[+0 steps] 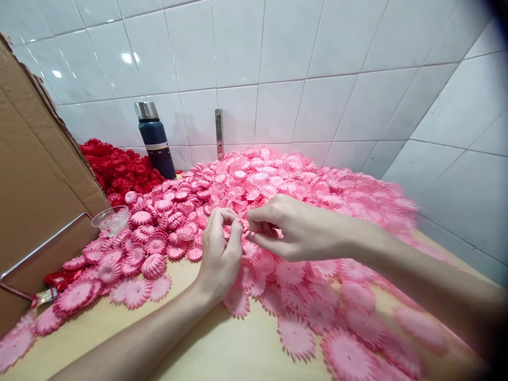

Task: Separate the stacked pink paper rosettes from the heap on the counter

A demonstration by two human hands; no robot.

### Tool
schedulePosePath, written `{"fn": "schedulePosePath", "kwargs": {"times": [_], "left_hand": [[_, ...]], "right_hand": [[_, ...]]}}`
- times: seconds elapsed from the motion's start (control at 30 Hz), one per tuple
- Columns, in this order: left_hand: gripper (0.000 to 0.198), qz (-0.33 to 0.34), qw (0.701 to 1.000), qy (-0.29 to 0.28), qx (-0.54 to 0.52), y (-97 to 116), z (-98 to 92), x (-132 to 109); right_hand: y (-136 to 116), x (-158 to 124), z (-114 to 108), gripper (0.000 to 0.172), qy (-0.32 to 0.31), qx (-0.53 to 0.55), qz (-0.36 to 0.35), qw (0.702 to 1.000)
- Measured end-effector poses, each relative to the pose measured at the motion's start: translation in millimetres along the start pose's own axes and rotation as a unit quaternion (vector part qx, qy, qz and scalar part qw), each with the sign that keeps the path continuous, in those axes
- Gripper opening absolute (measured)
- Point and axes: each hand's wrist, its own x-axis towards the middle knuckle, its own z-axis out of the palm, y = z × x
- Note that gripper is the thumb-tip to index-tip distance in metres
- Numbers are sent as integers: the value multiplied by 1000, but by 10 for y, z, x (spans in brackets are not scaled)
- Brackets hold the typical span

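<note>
My left hand (220, 248) is closed in a pinch above the pile, thumb and forefinger together. Close beside it, my right hand (286, 227) also pinches, its fingers curled inward. A small pink flower piece (241, 226) shows between the fingertips of both hands; most of it is hidden. Around and under the hands spreads a large heap of pink scalloped flower pieces (273, 177). Some are flat round discs with a small hole in the middle, like the flat disc (297, 334) near the front; others to the left are cupped and ribbed.
A dark blue bottle (157, 143) stands behind the heap, near red flower pieces (115, 164). A clear plastic cup (113, 219) rests on the left pieces beside a cardboard box (43, 148). White tiled walls (286, 47) bound the back and right; a metal bracket (219, 132) is on the wall.
</note>
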Motion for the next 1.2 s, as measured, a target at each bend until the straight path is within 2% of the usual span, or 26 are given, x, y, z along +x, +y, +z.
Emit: {"fn": "schedulePosePath", "kwargs": {"times": [0.37, 0.53, 0.6, 0.63, 0.7, 0.73, 0.77, 0.87, 0.97, 1.03, 1.1, 1.2], "left_hand": [[11, 35, 999, -10, 5, 53, 59, -85], [10, 49, 999, -19, -9, 81, 83, -127], [10, 29, 999, -12, -27, 62, 49, -77], [10, -2, 999, 0, -46, 48, 19, -38], [10, -82, 991, 55, -95, 20, -54, 50], [12, -86, 989, 67, -99, 9, -86, 88], [14, -69, 990, 76, -100, 1, -111, 116], [19, -17, 995, 34, -90, -16, -122, 144], [21, -11, 999, 23, -36, -58, -94, 142], [17, -1, 999, 38, -5, -102, -88, 154], [16, 14, 999, 46, 12, -145, -91, 173], [12, 27, 999, 25, 15, -178, -89, 182]], "right_hand": [[-201, -86, -116, 14, -75, -70, -33, 994], [-365, -141, -124, 14, -74, -76, -24, 994], [-455, -178, -97, 14, -89, -49, -50, 994], [-488, -198, -83, 14, -107, -29, -68, 991], [-490, -226, -76, 11, -138, -8, -91, 986], [-451, -232, -86, 12, -139, -12, -72, 988], [-386, -231, -104, 14, -122, -16, -46, 991], [-113, -213, -178, 16, -67, -14, -6, 998], [79, -213, -205, 17, -16, 20, 23, 999], [115, -228, -184, 19, 18, 39, 40, 998], [111, -240, -150, 14, 41, 52, 60, 996], [119, -236, -102, 13, 69, 74, 96, 990]]}}
